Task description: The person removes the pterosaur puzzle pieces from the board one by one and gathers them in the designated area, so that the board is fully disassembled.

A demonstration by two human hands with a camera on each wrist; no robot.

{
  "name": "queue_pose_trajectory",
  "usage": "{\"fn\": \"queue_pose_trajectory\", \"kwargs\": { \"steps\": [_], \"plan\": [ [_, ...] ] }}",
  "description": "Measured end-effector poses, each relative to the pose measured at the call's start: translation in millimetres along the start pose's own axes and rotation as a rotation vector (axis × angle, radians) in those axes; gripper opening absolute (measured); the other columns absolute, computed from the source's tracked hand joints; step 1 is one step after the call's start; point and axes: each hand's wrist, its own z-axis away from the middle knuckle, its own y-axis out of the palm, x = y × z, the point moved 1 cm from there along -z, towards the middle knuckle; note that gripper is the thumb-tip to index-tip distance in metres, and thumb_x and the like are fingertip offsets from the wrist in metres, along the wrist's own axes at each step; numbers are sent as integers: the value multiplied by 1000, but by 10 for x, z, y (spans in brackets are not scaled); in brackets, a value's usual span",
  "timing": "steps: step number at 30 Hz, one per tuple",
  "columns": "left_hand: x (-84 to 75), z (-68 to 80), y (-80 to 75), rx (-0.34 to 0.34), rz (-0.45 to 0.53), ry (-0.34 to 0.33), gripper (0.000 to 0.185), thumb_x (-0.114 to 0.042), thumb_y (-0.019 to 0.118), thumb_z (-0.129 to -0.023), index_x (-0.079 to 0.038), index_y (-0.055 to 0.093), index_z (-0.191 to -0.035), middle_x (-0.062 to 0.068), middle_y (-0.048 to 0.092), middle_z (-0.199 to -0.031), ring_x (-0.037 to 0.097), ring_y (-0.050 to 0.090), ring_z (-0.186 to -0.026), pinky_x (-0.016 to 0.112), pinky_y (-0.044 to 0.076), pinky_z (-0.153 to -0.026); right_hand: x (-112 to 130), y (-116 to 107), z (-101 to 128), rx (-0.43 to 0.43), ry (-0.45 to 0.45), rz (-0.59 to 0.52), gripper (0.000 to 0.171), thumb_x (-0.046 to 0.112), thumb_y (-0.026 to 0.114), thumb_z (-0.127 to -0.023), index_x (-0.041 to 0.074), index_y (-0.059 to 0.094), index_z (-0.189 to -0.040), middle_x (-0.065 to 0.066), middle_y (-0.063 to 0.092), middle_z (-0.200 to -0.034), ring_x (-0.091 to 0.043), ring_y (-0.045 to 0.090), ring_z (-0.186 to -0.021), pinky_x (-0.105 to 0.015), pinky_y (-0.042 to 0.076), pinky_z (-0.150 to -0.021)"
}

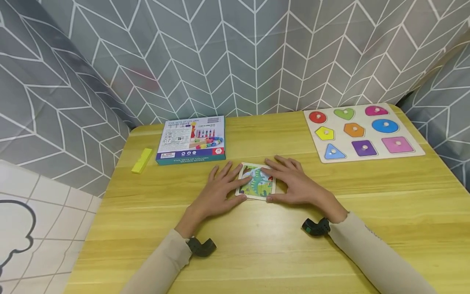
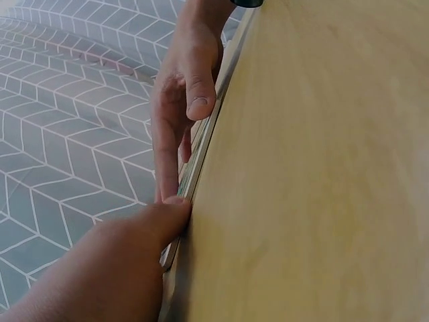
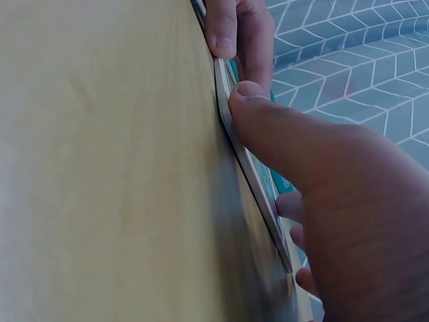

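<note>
A small square dinosaur picture puzzle (image 1: 258, 187) with a pale frame lies flat on the wooden table. From its left side my left hand (image 1: 217, 196) reaches over it, index fingertip on the picture and thumb at the lower left corner. My right hand (image 1: 299, 184) comes in from the other side, its index finger across the upper right part and its thumb by the lower right corner. Fingers of both hands are spread and fairly straight. In the right wrist view, the right thumb (image 3: 258, 111) rests along the puzzle's thin edge (image 3: 258, 184).
A boxed bead set (image 1: 194, 141) lies at the back left, with a yellow block (image 1: 142, 160) beside it. Back right is a knobbed shape board (image 1: 339, 148) with colourful pieces. A patterned grey curtain (image 1: 238, 53) hangs behind the table (image 1: 275, 253).
</note>
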Motion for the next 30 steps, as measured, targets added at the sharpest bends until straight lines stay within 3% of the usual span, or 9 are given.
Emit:
{"fn": "queue_pose_trajectory", "kwargs": {
  "steps": [11, 16, 23, 30],
  "plan": [
    [24, 1, 2, -79, -36, 8, 44, -40, 48, -106, -37, 51, -150, -5, 35, -166, 36, 20, -158, 63, 17, -120, 26, -24, -14, -7, -14, -5, 81, 54, 76, -86, 15, 50, -152, -4, 41, -163, -37, 24, -155, -60, 19, -117],
    [36, 5, 12, -108, -50, -8, 42, -34, 48, -106, -37, 53, -148, -7, 40, -163, 38, 25, -156, 65, 17, -117, 23, -18, -18, -62, -46, -1, 69, 53, 77, -85, 17, 62, -142, -4, 52, -155, -35, 38, -147, -57, 25, -112],
    [17, 0, 31, -96, -50, -50, 52, -55, 49, -101, -38, 50, -150, -8, 37, -165, 38, 23, -157, 66, 14, -117, 25, -19, -41, -99, -76, 12, 62, 52, 79, -83, 21, 68, -136, -3, 60, -147, -24, 46, -126, -48, 28, -100],
    [-58, 1, 78, -40, -68, -73, 66, -68, 47, -96, -41, 38, -156, -2, 25, -170, 42, 11, -158, 69, 11, -119, 24, -1, -38, -105, -85, 2, 55, 48, 80, -84, 22, 71, -131, -1, 64, -142, -21, 48, -121, -46, 28, -99]
  ]
}}
